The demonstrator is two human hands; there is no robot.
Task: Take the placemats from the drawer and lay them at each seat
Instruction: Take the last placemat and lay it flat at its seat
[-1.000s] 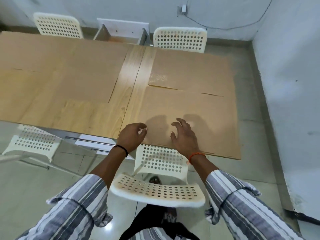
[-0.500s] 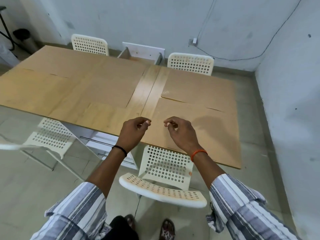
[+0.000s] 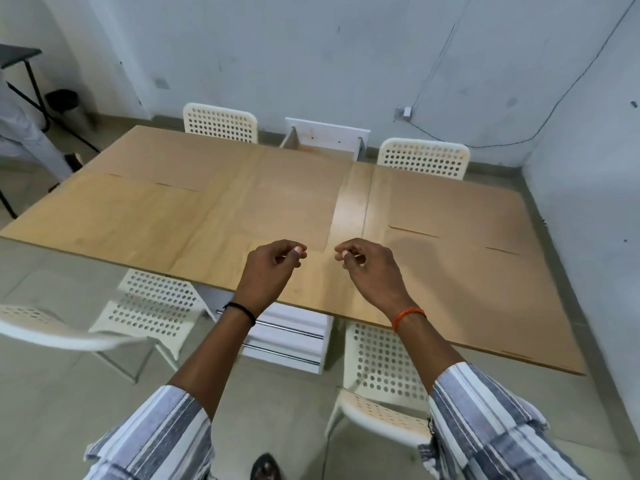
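Hovering above the near edge of the wooden table (image 3: 349, 199), both hands hold nothing. The left hand (image 3: 268, 271) has its fingers curled in, thumb tip close to the forefinger, clear of the tabletop as far as can be told. The right hand (image 3: 372, 271) mirrors it, fingers curled narrow and empty. No writing or brand can be read anywhere.

Brown placemats lie flat on the table. One placemat (image 3: 485, 292) sits at the near right seat, its long axis running along the near table edge. Another (image 3: 453, 199) lies behind it at the far right seat. On the left side, further mats (image 3: 194, 199) cover the wood, overlapping so their edges are hard to separate. The open white drawer (image 3: 325, 142) stands past the far edge, between two white perforated chairs (image 3: 424, 157).
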